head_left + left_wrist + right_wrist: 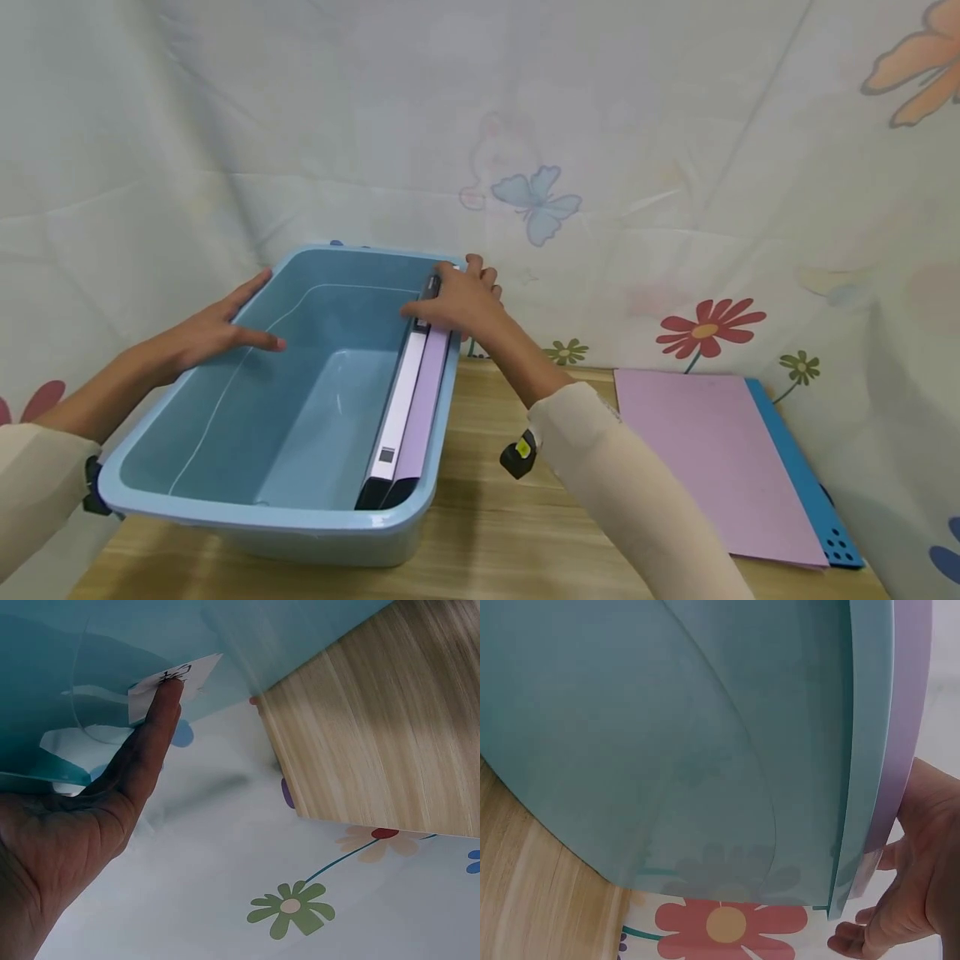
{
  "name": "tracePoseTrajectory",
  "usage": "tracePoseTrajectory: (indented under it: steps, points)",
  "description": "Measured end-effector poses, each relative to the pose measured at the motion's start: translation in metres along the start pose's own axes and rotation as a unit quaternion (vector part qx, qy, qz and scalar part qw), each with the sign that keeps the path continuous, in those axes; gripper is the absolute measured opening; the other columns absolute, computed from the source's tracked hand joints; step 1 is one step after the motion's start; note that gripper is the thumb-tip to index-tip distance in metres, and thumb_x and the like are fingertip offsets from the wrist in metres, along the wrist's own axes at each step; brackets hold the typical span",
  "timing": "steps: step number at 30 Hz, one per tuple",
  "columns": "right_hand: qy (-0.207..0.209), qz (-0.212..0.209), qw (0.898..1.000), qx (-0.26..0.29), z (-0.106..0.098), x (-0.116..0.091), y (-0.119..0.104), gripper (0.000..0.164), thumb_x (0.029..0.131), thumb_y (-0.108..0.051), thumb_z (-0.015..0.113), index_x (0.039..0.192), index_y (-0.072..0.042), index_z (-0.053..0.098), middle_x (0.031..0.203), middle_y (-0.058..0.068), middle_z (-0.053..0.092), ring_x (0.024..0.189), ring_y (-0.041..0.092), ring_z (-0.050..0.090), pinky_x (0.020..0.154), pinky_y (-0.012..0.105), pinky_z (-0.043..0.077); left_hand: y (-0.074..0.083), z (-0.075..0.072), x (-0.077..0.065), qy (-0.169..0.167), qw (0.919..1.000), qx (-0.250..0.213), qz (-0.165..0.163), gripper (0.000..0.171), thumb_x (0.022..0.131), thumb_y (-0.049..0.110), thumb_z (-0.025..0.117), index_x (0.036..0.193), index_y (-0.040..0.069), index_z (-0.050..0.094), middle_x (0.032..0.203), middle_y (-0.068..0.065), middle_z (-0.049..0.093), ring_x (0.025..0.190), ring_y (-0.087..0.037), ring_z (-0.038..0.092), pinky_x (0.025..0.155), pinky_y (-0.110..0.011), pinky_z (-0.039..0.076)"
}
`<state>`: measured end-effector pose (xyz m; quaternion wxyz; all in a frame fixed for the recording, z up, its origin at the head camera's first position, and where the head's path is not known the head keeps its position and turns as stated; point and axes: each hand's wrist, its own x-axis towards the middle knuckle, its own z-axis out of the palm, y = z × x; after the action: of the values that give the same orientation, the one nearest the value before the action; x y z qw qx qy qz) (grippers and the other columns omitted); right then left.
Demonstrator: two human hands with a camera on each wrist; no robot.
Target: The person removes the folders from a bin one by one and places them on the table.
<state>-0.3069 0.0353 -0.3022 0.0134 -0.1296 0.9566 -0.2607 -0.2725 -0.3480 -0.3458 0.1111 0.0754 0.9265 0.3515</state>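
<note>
A light-blue plastic tub stands on the wooden table. Along its right inner wall lean a white-edged folder and a lilac-edged folder, both with dark ends. My right hand grips the folders at their far end, thumb on the inner side and fingers out past the rim. In the right wrist view the curled fingers show beside the lilac edge. My left hand straddles the tub's left rim, thumb extended inside. One straight finger lies along the outer wall, over a white paper label.
On the right of the table lies a flat pink sheet or folder on top of a blue one with holes in its corner. A white curtain with printed flowers and butterflies hangs close behind the tub.
</note>
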Motion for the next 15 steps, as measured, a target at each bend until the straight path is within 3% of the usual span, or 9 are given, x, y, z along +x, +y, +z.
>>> tracePoseTrajectory:
  steps: [5, 8, 11, 15]
  points:
    - [-0.033, 0.028, 0.999, -0.028, 0.002, 0.008, -0.005, 0.104, 0.088, -0.066, 0.084, 0.173, -0.022, 0.044, 0.180, 0.020, 0.023, 0.155, 0.043, 0.032, 0.118, 0.058, 0.041, 0.001, -0.001, -0.001, -0.002, 1.0000, 0.000, 0.002, 0.129, 0.101, 0.046, 0.080, 0.177, 0.041, -0.023, 0.186, -0.035, 0.007, 0.154, -0.074, 0.035, 0.101, -0.089, 0.052]
    - [-0.048, 0.046, 0.997, -0.042, 0.005, 0.016, -0.005, 0.113, 0.080, -0.072, 0.088, 0.172, -0.024, 0.044, 0.178, 0.018, 0.024, 0.150, 0.042, 0.033, 0.104, 0.055, 0.051, 0.001, -0.002, -0.002, -0.001, 1.0000, 0.003, 0.002, 0.129, 0.101, 0.046, 0.080, 0.177, 0.040, -0.023, 0.186, -0.036, 0.007, 0.154, -0.075, 0.035, 0.101, -0.089, 0.052]
    - [-0.062, 0.060, 0.995, -0.055, 0.007, 0.022, -0.006, 0.123, 0.070, -0.077, 0.092, 0.171, -0.026, 0.044, 0.176, 0.016, 0.025, 0.147, 0.041, 0.035, 0.094, 0.053, 0.053, 0.000, -0.002, -0.002, 0.001, 1.0000, 0.003, 0.001, 0.129, 0.101, 0.045, 0.080, 0.178, 0.039, -0.023, 0.185, -0.036, 0.008, 0.154, -0.076, 0.036, 0.101, -0.089, 0.052]
    - [-0.084, 0.073, 0.992, -0.057, 0.001, 0.016, -0.013, 0.121, 0.070, -0.068, 0.094, 0.170, -0.026, 0.042, 0.171, 0.017, 0.029, 0.144, 0.042, 0.040, 0.102, 0.057, 0.050, -0.001, -0.003, -0.003, 0.001, 1.0000, 0.007, 0.002, 0.127, 0.101, 0.042, 0.078, 0.178, 0.036, -0.023, 0.184, -0.038, 0.007, 0.152, -0.077, 0.035, 0.101, -0.091, 0.051]
